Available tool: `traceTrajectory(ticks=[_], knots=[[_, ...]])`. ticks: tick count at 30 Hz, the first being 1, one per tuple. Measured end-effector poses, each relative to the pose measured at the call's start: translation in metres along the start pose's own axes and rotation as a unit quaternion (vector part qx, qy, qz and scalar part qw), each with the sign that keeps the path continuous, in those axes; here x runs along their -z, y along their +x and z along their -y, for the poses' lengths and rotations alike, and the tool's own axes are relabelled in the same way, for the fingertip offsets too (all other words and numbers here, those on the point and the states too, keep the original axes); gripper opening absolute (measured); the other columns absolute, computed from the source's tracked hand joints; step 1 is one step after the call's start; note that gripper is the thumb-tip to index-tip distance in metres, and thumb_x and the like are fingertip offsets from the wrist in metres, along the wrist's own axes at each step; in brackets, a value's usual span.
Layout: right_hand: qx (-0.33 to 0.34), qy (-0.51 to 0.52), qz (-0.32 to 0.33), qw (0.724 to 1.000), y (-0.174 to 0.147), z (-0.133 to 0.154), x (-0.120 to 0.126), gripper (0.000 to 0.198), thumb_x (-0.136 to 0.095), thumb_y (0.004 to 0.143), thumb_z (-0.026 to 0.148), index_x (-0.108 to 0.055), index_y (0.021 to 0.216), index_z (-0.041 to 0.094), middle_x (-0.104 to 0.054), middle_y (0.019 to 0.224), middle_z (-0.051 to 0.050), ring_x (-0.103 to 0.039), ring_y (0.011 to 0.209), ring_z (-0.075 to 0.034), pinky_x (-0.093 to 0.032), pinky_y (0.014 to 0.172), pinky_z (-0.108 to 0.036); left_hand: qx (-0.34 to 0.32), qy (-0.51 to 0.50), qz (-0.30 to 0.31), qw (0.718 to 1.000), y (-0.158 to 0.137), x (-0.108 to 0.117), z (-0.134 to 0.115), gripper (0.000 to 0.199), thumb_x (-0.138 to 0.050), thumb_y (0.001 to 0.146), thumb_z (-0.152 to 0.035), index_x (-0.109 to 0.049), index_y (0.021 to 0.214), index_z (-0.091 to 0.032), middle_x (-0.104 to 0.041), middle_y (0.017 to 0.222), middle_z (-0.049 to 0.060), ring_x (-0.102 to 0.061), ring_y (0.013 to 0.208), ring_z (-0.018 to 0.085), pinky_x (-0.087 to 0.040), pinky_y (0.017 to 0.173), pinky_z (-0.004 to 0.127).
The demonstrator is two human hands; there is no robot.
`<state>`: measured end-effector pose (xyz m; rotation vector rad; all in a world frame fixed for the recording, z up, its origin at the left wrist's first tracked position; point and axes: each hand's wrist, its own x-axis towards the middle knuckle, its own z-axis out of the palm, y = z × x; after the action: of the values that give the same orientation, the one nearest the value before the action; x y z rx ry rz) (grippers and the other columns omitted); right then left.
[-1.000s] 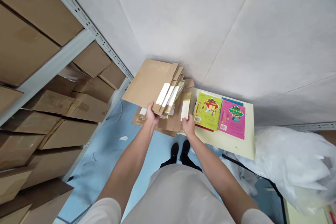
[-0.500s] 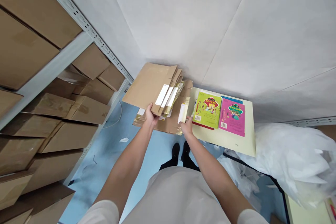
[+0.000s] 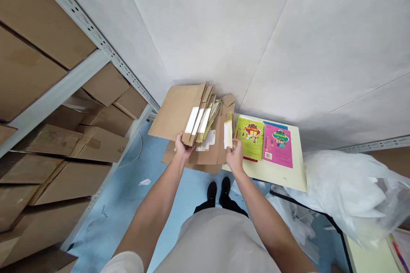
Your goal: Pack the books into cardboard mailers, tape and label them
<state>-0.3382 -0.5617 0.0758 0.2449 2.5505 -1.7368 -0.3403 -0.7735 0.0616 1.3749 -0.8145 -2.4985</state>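
My left hand (image 3: pixel 183 148) is closed around the lower edge of a stack of flattened cardboard boxes (image 3: pixel 176 108), holding it tilted. White labels (image 3: pixel 191 120) and strips of clear tape run along the stack's right side. Beneath lies another flat cardboard sheet (image 3: pixel 219 147) with a white label. My right hand (image 3: pixel 235 155) pinches that sheet's taped right flap beside a white label (image 3: pixel 227 134). Just right of this hand, a green book (image 3: pixel 250 138) and a pink book (image 3: pixel 278 145) lie on a cream tabletop (image 3: pixel 269 175).
At left, a metal shelf (image 3: pixel 67 76) is packed with brown cartons (image 3: pixel 99 143). A large bag of white plastic wrap (image 3: pixel 342 196) bulges at the right. Paper scraps (image 3: pixel 144 182) lie on the blue floor (image 3: pixel 131 196). A pale wall (image 3: pixel 218 30) stands behind the table.
The right flap of the lower sheet has shifted with my right hand, nearer the green book. The stack in my left hand sits slightly lower, and the view has shifted a little.
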Motion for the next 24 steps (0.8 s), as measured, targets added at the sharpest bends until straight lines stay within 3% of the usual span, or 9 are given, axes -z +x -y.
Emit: traceTrajectory(ticks=[6,14,20,24], knots=[[0.0,0.055,-0.011,0.998,-0.015,0.012,0.03,0.043,-0.05,0.076,0.024,-0.044,0.119,0.019,-0.071,0.093,-0.01,-0.067,0.076,-0.023,-0.05,0.072,-0.035,-0.001,-0.01,0.013,1.0,0.005,-0.002,0.008,0.024,-0.057,0.08,-0.037,-0.066,0.096,-0.022,-0.067,0.072,0.001,-0.064,0.065,0.017,-0.052,0.06,0.028],[0.007,0.183,-0.059,0.981,-0.022,0.04,0.086,0.055,-0.066,0.073,0.032,-0.047,0.123,0.019,-0.072,0.104,-0.012,-0.069,0.089,-0.023,-0.053,0.077,-0.037,0.028,0.042,0.012,0.999,0.016,0.005,0.031,0.019,-0.055,0.083,-0.033,-0.065,0.093,-0.021,-0.066,0.071,0.001,-0.063,0.063,0.015,-0.053,0.063,0.026],[0.009,0.244,-0.073,0.967,-0.043,0.049,0.119,0.053,-0.072,0.07,0.031,-0.053,0.118,0.022,-0.073,0.101,-0.008,-0.07,0.088,-0.022,-0.054,0.08,-0.039,0.077,0.106,0.003,0.991,0.011,0.013,0.039,0.017,-0.057,0.082,-0.03,-0.064,0.092,-0.018,-0.065,0.072,0.003,-0.063,0.06,0.017,-0.053,0.061,0.028],[0.014,0.27,-0.098,0.958,-0.062,0.056,0.138,0.05,-0.075,0.068,0.03,-0.056,0.114,0.022,-0.074,0.097,-0.007,-0.07,0.084,-0.021,-0.054,0.075,-0.036,0.086,0.128,0.011,0.988,0.002,0.016,0.038,0.025,-0.059,0.082,-0.037,-0.063,0.099,-0.02,-0.068,0.082,0.007,-0.067,0.071,0.022,-0.053,0.064,0.032]])
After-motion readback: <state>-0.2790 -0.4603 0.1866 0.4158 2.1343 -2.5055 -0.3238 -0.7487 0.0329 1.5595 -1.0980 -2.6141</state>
